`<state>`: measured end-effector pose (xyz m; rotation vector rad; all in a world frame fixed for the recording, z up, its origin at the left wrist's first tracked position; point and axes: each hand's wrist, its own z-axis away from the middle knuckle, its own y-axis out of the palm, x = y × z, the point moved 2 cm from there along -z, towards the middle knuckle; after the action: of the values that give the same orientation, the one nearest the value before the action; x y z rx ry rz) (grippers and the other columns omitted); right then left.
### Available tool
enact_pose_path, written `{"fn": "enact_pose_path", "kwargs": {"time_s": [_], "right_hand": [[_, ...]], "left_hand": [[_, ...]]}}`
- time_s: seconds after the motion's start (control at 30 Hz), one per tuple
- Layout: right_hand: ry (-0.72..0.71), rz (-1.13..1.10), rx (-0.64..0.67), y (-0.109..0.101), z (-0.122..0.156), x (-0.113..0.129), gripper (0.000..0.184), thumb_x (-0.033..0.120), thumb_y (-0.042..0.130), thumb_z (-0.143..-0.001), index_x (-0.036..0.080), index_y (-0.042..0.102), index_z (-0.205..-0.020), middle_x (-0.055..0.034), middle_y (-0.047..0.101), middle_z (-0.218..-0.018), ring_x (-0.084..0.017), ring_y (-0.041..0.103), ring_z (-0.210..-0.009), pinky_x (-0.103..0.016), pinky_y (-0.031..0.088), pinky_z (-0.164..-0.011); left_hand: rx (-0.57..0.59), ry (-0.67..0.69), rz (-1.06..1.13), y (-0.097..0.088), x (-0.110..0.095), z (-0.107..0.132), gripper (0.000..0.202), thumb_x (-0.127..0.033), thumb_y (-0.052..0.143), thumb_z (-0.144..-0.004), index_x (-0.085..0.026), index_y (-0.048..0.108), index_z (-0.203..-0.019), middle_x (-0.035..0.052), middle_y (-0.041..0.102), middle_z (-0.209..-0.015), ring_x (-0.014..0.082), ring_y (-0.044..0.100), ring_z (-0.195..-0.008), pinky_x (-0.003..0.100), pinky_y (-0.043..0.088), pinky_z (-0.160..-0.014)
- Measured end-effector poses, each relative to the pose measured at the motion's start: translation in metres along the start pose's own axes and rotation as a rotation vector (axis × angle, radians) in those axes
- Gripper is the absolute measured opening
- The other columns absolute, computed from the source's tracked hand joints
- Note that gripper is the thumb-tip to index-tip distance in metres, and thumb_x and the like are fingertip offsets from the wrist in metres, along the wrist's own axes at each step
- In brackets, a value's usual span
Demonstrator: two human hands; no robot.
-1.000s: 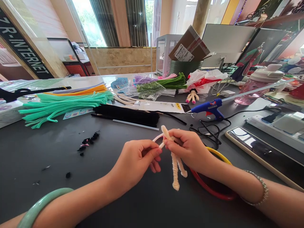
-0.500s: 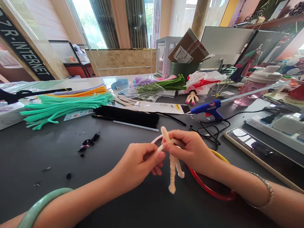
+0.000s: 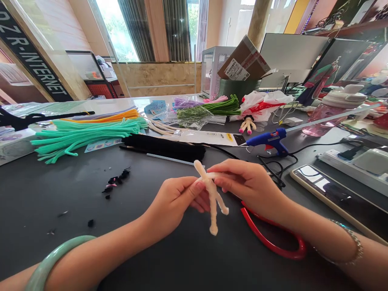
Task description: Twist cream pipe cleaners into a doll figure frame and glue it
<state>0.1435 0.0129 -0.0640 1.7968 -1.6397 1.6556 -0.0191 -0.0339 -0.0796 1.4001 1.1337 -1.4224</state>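
A cream pipe-cleaner figure [image 3: 213, 204] with two dangling legs hangs between my hands above the dark table. My left hand [image 3: 184, 194] pinches it at the upper body, thumb in front. With closed fingers my right hand [image 3: 242, 178] grips a pale pipe-cleaner strand [image 3: 216, 175] that runs out sideways from the figure's top. One short stub of the figure points up and to the left. Red-handled scissors [image 3: 273, 238] lie under my right wrist, their blades hidden from sight.
Black pipe cleaners [image 3: 163, 147] and a green bundle [image 3: 87, 135] lie behind my hands. A blue glue gun [image 3: 268, 140], its cable, a phone [image 3: 336, 202] and a power strip [image 3: 357, 165] are on the right. Black scraps [image 3: 117, 180] dot the left. A small doll [image 3: 247, 124] sits farther back.
My right hand has shifted from the figure's top out along the strand to the right. My left hand now holds the figure's body, which has moved slightly left and up.
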Motion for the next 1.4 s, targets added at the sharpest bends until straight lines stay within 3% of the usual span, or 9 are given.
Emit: {"fn": "enact_pose_path", "kwargs": {"time_s": [0.2,0.37,0.47,0.57,0.7,0.83,0.97,1.23,1.4], "right_hand": [[0.025,0.103,-0.123,-0.004,-0.002,-0.001,0.015,0.026,0.060,-0.080,0.018,0.071,-0.084,-0.0019,0.070,-0.068,-0.012,0.061,-0.054,-0.022,0.049,-0.053],[0.010,0.090,-0.130,-0.002,0.001,0.001,0.014,0.021,0.057,-0.081,0.018,0.071,-0.081,0.0009,0.067,-0.056,-0.012,0.062,-0.052,-0.021,0.049,-0.052],[-0.022,0.054,-0.097,0.002,0.005,0.005,0.015,0.018,0.056,-0.083,0.020,0.070,-0.079,0.0016,0.069,-0.060,-0.011,0.063,-0.052,-0.020,0.050,-0.054],[-0.044,0.059,-0.068,0.005,0.008,0.008,0.017,0.018,0.055,-0.085,0.020,0.070,-0.078,0.0025,0.068,-0.060,-0.010,0.061,-0.050,-0.019,0.048,-0.052],[-0.100,0.159,-0.070,0.007,0.010,0.009,0.017,0.020,0.052,-0.087,0.020,0.069,-0.081,0.0034,0.066,-0.056,-0.010,0.062,-0.051,-0.018,0.047,-0.054],[-0.178,0.296,-0.059,0.008,0.011,0.008,0.021,0.018,0.045,-0.090,0.022,0.066,-0.088,0.0041,0.067,-0.059,-0.008,0.061,-0.052,-0.016,0.045,-0.056],[-0.154,0.382,-0.116,0.009,0.011,0.006,0.019,0.020,0.044,-0.091,0.021,0.061,-0.084,0.0041,0.066,-0.057,-0.008,0.059,-0.047,-0.017,0.043,-0.051],[-0.006,0.065,-0.125,0.004,0.006,0.003,0.014,0.027,0.046,-0.091,0.020,0.055,-0.084,0.0005,0.067,-0.068,-0.012,0.065,-0.059,-0.021,0.048,-0.059],[-0.154,0.062,-0.091,-0.008,0.001,0.010,0.011,0.022,0.048,-0.090,0.019,0.058,-0.085,-0.0029,0.068,-0.080,-0.014,0.064,-0.072,-0.025,0.049,-0.066]], "left_hand": [[-0.035,0.002,0.015,-0.004,0.000,-0.002,0.031,-0.037,0.053,-0.086,-0.013,0.070,-0.077,0.0064,0.070,-0.069,0.0164,0.065,-0.063,0.025,0.053,-0.062],[0.019,0.006,0.011,-0.003,-0.001,0.000,0.023,-0.034,0.060,-0.081,-0.014,0.071,-0.079,0.0055,0.070,-0.074,0.0179,0.065,-0.069,0.026,0.052,-0.066],[0.072,0.000,0.105,0.002,-0.001,0.002,0.016,-0.029,0.066,-0.077,-0.014,0.070,-0.081,0.0061,0.070,-0.083,0.0207,0.065,-0.079,0.030,0.053,-0.073],[0.036,0.020,0.130,0.006,-0.003,0.005,0.015,-0.029,0.065,-0.077,-0.014,0.069,-0.077,0.0076,0.070,-0.088,0.0233,0.066,-0.084,0.033,0.052,-0.078],[-0.055,0.031,0.155,0.007,-0.005,0.006,0.014,-0.029,0.066,-0.077,-0.015,0.069,-0.077,0.0065,0.071,-0.080,0.0236,0.067,-0.080,0.033,0.052,-0.077],[-0.053,0.025,0.245,0.006,-0.003,0.005,0.015,-0.029,0.067,-0.077,-0.014,0.068,-0.078,0.0048,0.070,-0.075,0.0209,0.067,-0.073,0.032,0.053,-0.073],[-0.055,-0.027,0.342,0.007,0.001,0.005,0.020,-0.031,0.071,-0.074,-0.012,0.068,-0.080,0.0034,0.067,-0.071,0.0185,0.066,-0.067,0.030,0.053,-0.067],[-0.051,-0.155,0.521,0.007,0.003,0.004,0.024,-0.034,0.074,-0.071,-0.013,0.067,-0.078,0.0023,0.065,-0.067,0.0162,0.066,-0.062,0.024,0.051,-0.061],[-0.107,-0.207,0.577,0.005,0.001,0.004,0.024,-0.033,0.075,-0.070,-0.012,0.068,-0.080,0.0019,0.065,-0.063,0.0128,0.063,-0.058,0.020,0.049,-0.057]]}}
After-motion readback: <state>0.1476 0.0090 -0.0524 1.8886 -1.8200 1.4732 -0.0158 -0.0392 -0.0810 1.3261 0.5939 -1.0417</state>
